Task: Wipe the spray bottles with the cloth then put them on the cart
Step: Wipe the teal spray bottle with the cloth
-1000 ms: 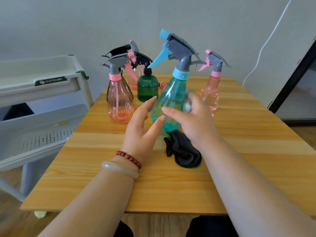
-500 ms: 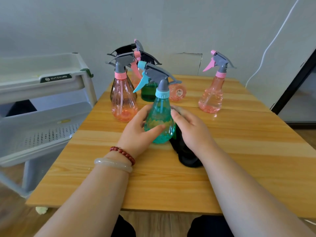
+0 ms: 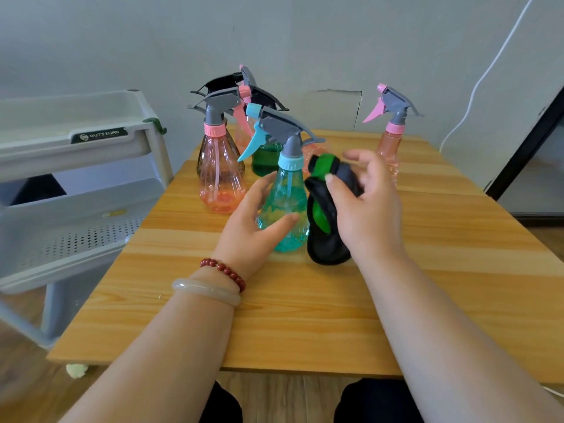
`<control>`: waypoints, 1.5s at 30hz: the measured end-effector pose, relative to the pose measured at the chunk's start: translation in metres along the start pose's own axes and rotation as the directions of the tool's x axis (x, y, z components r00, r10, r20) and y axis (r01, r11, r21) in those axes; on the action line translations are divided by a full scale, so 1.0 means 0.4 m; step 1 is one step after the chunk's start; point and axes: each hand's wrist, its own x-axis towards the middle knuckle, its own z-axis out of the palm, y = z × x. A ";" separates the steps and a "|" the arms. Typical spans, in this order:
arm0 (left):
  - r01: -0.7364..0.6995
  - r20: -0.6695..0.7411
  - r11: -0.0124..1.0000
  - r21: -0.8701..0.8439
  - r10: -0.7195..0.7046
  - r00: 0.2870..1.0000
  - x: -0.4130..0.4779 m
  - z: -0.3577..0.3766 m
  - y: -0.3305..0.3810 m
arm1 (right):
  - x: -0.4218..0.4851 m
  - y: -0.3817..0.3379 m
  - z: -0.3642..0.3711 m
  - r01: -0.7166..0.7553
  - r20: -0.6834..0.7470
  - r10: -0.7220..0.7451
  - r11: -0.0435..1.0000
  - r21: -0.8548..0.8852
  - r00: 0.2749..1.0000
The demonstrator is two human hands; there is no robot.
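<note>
A teal spray bottle [image 3: 287,196] with a blue trigger stands upright on the wooden table [image 3: 305,315]. My left hand [image 3: 253,227] curls round its lower body. My right hand [image 3: 366,209] grips a black and green cloth [image 3: 323,215], lifted beside the bottle's right side with its lower end near the tabletop. Behind stand a pink bottle [image 3: 219,172] at left, a green bottle [image 3: 265,157] partly hidden, more pink and black-topped ones behind, and another pink bottle [image 3: 390,138] at right. The grey cart [image 3: 76,141] stands left of the table.
The cart has a top tray and a perforated lower shelf [image 3: 70,239]. A white cable [image 3: 476,87] runs down the wall at right. A dark door frame [image 3: 531,135] borders the right edge. A wall stands close behind the table.
The teal bottle came down from the air onto the table. My right hand left the bottle, took the cloth off the table and raised it. My left hand now holds the bottle.
</note>
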 end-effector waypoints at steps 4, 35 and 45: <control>-0.038 -0.026 0.999 -0.031 0.037 0.999 0.001 0.010 0.001 | -0.025 0.001 0.047 0.025 0.175 -0.036 0.998 0.065 0.984; -0.144 -0.516 0.984 0.104 0.177 0.838 0.042 -0.074 0.123 | 0.068 -0.097 -0.023 0.138 -0.156 -0.140 0.990 -0.019 0.978; -0.087 -0.215 0.971 -0.224 0.038 0.976 0.091 -0.069 0.174 | 0.125 -0.170 0.042 0.384 0.081 -0.376 0.903 -0.191 0.923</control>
